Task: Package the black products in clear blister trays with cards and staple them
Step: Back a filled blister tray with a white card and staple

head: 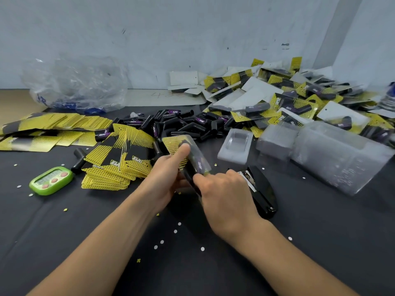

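A half-made blister pack, a clear tray over a yellow card with a black product inside, is held tilted above the dark table, at the middle of the view. The left hand grips it from 8 o'clock, thumb laid along the top and fingers curled underneath. The right hand comes in from 5 o'clock, thumb against the pack's near end and fingers curled round it, hiding that end.

Taking the pack as the dial's centre, the black stapler lies at 4 o'clock, just behind the right hand, which covers part of it. A fanned stack of yellow cards sits at 9 o'clock, close to the left hand. More cards are spread well out at 10 o'clock. The loose heap of black products lies at 12 o'clock. A single clear tray rests at 2 o'clock. Beside it, further right, are nested blister trays. The pile of finished packs fills 1 to 2 o'clock, against the wall.

A green timer sits far out at 9 o'clock, with one stray black piece between it and the cards. A crumpled plastic bag stands at 11 o'clock. Small paper dots are scattered at 6 o'clock, between the forearms.
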